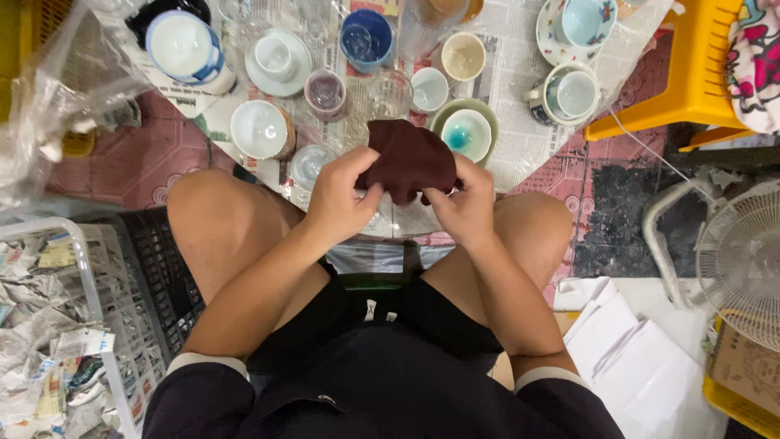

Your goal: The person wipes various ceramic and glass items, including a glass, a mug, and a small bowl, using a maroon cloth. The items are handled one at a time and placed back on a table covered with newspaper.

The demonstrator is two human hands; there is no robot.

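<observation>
I sit with bare knees apart, looking down. My left hand (340, 199) and my right hand (465, 203) both grip a dark maroon cloth (410, 158) held between them above the floor. The cloth is bunched around something small; a glint of clear glass shows at my right fingers, but I cannot tell what it is. Just beyond the cloth, on newspaper (520, 122), stand a green-rimmed bowl with a teal centre (465, 132), a white cup (428, 88) and a clear glass (309, 165).
Several cups, bowls and saucers crowd the newspaper, among them a blue cup (366, 36) and a white bowl (258, 128). A yellow plastic stool (691, 73) stands right. A white fan (743, 260) is right, a white basket of crumpled paper (49, 325) left.
</observation>
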